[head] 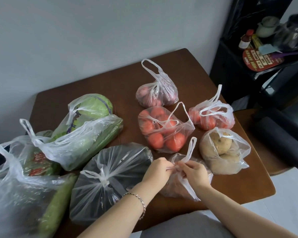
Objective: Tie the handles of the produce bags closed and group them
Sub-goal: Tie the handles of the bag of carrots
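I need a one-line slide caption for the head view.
Left hand and right hand pinch the handles of a produce bag on a wooden table.

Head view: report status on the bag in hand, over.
Left hand and right hand both pinching handles of the clear plastic bag of reddish produce. No finished knot visible. Clear bag of potatoes close beside, not blocking.

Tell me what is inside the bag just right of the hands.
The bag holds pale brown potatoes: one on top, at least one below. Crumpled plastic hides its bottom.
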{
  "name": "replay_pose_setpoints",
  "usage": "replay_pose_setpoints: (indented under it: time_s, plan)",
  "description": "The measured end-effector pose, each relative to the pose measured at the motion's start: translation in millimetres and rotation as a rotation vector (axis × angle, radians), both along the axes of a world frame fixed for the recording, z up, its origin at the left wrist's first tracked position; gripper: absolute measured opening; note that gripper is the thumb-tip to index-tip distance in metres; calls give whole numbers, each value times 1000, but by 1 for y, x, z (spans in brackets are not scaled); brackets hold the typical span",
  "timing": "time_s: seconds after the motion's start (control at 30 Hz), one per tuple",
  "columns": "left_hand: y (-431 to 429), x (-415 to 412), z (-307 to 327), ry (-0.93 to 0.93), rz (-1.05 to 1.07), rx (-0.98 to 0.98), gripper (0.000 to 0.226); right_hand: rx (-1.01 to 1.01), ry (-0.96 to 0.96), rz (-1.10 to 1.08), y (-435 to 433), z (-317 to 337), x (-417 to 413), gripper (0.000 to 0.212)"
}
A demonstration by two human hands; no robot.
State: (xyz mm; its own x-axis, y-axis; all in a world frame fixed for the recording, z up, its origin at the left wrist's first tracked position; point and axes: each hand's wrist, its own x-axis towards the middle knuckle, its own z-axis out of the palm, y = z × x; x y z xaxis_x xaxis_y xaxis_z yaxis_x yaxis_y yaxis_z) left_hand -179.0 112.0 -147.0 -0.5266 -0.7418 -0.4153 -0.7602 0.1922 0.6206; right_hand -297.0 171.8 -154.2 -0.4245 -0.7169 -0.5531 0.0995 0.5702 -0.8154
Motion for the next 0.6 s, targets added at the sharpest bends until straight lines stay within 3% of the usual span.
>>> replay_pose_setpoints:
  time_s: [0.2,0.33,0.43,0.6]
  plan:
    - [-4,-4,0,102,177,226,23,21,92,51,-9,2,-7,12]
    - [-1,-2,-5,46,232,305,27,-26,238,94,-7,0,-2,26]
    - [-3,-1,-6,15,302,408,32,-110,340,313,-2,-3,-4,10]
    - [-9,5,-5,40,328,593,14,-248,536,648,7,-1,-10,28]
